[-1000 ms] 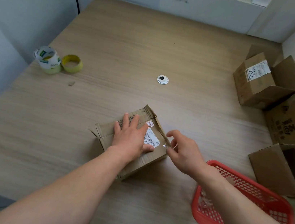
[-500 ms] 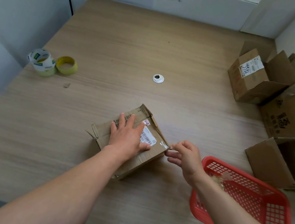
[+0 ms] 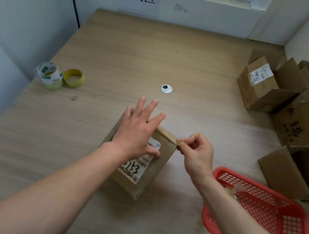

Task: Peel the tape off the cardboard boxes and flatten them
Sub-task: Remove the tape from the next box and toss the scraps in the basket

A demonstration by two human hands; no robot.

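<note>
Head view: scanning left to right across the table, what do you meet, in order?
White tape roll → yellow tape roll → left hand → right hand, pinching tape → red basket.

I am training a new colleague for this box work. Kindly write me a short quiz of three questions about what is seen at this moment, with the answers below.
1. True or false: the left hand lies with straight, spread fingers on the small box.
2. Where is the red basket? A: left of the small box. B: right of the small box, on the person's side. C: against the far wall.
3. Fill in: the right hand pinches a strip of ___ at the box's corner.
Key: 1 true; 2 B; 3 tape.
</note>
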